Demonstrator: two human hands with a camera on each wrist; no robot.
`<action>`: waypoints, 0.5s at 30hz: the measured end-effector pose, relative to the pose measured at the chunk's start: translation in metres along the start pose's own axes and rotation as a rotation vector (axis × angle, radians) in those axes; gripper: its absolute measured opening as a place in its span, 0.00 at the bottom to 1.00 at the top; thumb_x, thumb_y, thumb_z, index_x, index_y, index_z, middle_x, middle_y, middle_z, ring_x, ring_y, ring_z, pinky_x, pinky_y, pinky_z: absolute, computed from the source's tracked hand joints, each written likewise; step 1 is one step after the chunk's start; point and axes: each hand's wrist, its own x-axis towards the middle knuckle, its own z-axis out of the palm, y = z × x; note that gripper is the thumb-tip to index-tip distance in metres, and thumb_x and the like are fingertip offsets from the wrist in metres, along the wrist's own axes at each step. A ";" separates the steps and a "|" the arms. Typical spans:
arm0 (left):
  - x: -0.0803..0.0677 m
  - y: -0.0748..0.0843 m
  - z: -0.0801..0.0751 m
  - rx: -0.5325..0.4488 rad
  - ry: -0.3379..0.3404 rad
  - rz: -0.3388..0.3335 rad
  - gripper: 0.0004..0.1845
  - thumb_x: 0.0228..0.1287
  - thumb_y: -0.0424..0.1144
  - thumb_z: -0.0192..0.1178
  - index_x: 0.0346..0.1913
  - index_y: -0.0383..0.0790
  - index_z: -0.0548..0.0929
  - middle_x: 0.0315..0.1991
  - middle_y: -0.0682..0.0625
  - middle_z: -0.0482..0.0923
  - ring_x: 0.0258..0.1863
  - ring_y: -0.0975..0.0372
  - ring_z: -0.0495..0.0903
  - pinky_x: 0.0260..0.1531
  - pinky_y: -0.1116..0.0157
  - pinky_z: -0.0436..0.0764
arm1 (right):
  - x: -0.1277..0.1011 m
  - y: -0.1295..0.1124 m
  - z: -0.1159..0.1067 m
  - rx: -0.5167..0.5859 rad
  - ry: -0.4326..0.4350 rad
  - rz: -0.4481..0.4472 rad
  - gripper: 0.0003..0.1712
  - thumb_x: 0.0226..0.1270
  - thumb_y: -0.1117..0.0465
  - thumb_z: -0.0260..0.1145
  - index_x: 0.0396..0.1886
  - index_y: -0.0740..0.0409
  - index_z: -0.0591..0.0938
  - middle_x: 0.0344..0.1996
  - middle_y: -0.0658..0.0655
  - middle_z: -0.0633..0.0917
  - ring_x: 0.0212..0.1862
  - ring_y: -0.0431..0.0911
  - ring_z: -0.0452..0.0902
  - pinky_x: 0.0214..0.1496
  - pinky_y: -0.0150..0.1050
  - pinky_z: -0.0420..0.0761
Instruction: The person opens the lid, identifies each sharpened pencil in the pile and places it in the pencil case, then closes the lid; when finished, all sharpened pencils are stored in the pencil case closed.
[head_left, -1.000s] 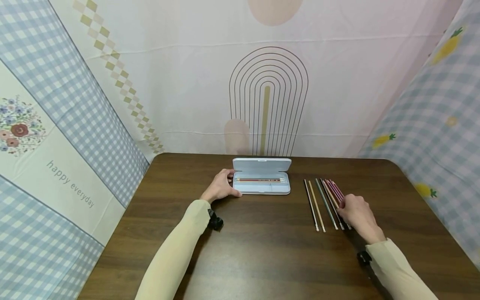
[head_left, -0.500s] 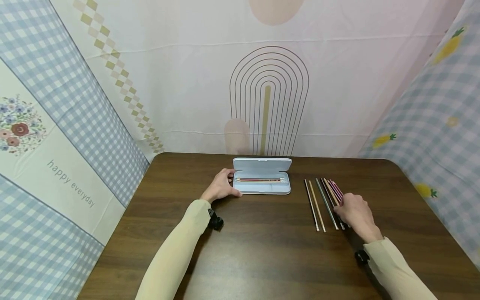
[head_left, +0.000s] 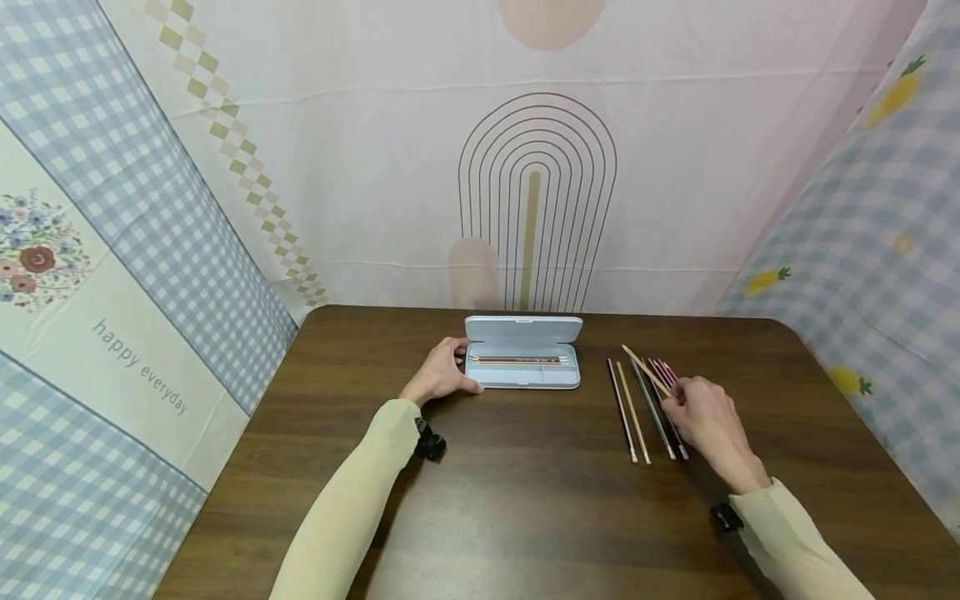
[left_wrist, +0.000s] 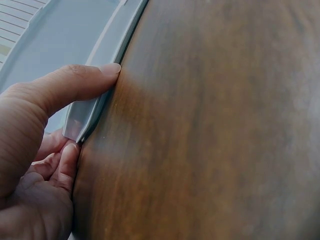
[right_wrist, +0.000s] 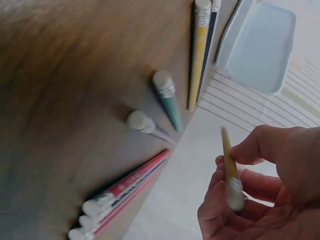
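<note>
A light blue pencil case (head_left: 525, 387) stands at the back of the table with its lid raised, several pencils (head_left: 521, 361) lying in its upper compartment. My left hand (head_left: 438, 373) holds the case's left end, thumb (left_wrist: 95, 80) at the front edge and fingers around the corner. Between thumb and fingers, my right hand (head_left: 708, 421) pinches a yellow pencil (right_wrist: 229, 162), raised off the table and slanting up-left in the head view. Beneath and beside it lie a green pencil (head_left: 651, 404), a grey-looking one (right_wrist: 145, 124) and several red or pink pencils (right_wrist: 125, 189).
Left of the green pencil, another yellow pencil (head_left: 633, 412) lies beside a dark one with a white end (head_left: 622, 412). The brown wooden table (head_left: 525, 500) meets a patterned cloth (head_left: 390, 183) at its back edge.
My right hand has taken up a yellow pencil from the row, its far end now swung left over the green one. The left hand stays on the case.
</note>
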 end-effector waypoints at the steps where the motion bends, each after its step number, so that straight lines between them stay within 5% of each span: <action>1: 0.000 0.000 0.000 -0.001 0.000 -0.001 0.51 0.48 0.36 0.86 0.77 0.31 0.73 0.70 0.38 0.76 0.67 0.48 0.79 0.73 0.51 0.80 | 0.000 -0.002 -0.001 0.002 0.009 -0.010 0.07 0.69 0.64 0.64 0.30 0.61 0.84 0.27 0.58 0.82 0.29 0.50 0.75 0.31 0.42 0.72; 15: 0.000 0.001 -0.001 -0.003 -0.004 -0.005 0.51 0.48 0.36 0.86 0.77 0.32 0.73 0.70 0.38 0.76 0.67 0.47 0.79 0.73 0.51 0.80 | 0.003 -0.030 0.002 0.063 0.025 -0.137 0.07 0.72 0.69 0.64 0.41 0.68 0.88 0.36 0.63 0.86 0.31 0.49 0.76 0.33 0.42 0.74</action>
